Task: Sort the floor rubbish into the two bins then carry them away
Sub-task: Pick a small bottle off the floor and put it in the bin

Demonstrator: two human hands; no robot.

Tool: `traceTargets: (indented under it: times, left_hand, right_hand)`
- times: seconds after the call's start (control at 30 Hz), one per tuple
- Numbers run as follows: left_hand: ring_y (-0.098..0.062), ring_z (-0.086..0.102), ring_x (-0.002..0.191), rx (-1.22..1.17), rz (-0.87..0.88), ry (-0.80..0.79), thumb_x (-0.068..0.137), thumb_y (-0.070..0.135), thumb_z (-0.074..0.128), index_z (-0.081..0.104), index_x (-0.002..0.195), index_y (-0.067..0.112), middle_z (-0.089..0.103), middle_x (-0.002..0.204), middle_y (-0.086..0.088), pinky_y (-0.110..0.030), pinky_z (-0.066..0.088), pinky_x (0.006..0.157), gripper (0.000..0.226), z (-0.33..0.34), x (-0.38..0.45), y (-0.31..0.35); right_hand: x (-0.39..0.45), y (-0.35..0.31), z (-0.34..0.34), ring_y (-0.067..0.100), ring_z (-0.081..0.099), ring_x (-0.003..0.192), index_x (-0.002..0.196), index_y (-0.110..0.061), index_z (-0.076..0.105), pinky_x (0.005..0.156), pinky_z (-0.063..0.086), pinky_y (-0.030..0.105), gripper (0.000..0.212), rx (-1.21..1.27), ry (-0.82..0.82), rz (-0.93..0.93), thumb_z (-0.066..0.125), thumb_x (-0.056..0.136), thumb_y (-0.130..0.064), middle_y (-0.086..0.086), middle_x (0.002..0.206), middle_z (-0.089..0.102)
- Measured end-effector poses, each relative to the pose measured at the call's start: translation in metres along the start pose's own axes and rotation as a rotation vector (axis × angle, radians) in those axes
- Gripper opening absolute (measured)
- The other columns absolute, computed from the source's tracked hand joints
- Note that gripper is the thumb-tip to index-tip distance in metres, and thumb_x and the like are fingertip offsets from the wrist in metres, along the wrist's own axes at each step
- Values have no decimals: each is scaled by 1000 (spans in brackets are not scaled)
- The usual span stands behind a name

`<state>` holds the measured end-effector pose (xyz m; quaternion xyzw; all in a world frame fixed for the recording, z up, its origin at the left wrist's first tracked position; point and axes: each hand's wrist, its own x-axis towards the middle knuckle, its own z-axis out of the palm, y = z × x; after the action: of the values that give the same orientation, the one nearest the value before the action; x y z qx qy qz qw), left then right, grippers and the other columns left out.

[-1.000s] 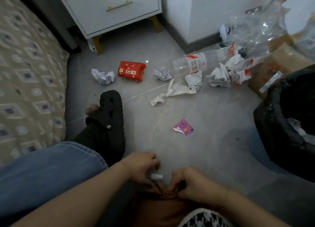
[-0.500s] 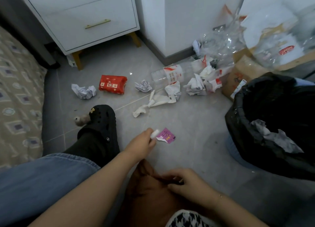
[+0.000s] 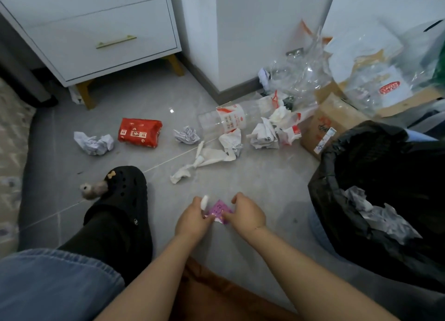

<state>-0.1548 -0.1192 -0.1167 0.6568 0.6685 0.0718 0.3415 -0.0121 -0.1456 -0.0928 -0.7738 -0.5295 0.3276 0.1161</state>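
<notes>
Now, floor [image 3: 252, 183]: grey tile, white nightstand [image 3: 96, 31] behind.
Bin [image 3: 337, 152]: black liner, crumpled paper [image 3: 375, 212] inside.
Left hand [image 3: 192, 219]: pinches white scrap [image 3: 204, 202].
Right hand [image 3: 245, 214]: grasps purple wrapper [image 3: 218, 210].

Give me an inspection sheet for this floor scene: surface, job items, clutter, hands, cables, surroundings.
Surface: grey tiled floor, littered.
Job's things: small purple wrapper on floor between both hands; black-lined bin holding crumpled paper; red packet, clear plastic bottle, white paper wads.
Clutter: brown cardboard box, clear plastic bags.
Hands: left hand holds a small white item; right hand pinches the wrapper.
Cables: nothing seen.
Surroundings: white drawer cabinet, black clog.
</notes>
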Motion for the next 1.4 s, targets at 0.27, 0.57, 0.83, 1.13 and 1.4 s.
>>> traceTargets:
  times: [0.27,0.57,0.83,1.13,1.4]
  left_hand:
    - [-21,52,70,-400,-67,77,91,24,57,57,87,17,54,75,-1,-32,42,65,8,-24,6,10]
    - [-7,38,38,-803,81,-11,100,32,41,55,103,11,45,65,0,-19,31,37,26,-74,-49,140]
    - [-12,42,45,-973,277,-211,101,15,31,51,114,8,53,68,-2,-19,31,38,24,-85,-115,236]
    - [-12,51,66,-628,331,-300,98,10,38,45,123,22,59,96,0,-23,42,49,29,-31,-146,302]
    - [-11,60,86,-547,625,-297,93,19,56,54,110,28,61,109,-1,-21,48,64,19,23,-155,397]
  right_hand:
    - [-8,-4,7,26,61,85,88,-14,62,64,39,30,16,129,123,-9,59,88,-30,5,87,66]
    - [-131,-9,-123,11,46,44,81,-5,61,38,38,23,12,1115,433,-131,61,89,-13,1,56,57]
    - [-161,70,-222,20,59,59,77,-19,62,58,49,36,11,560,770,-106,62,88,-23,1,63,64]
    - [-157,145,-245,14,65,80,119,-18,60,77,56,40,34,583,692,64,55,91,-36,-9,89,64]
    - [-183,187,-265,12,66,85,108,-25,64,81,56,42,19,941,905,-4,60,89,-21,-5,91,68]
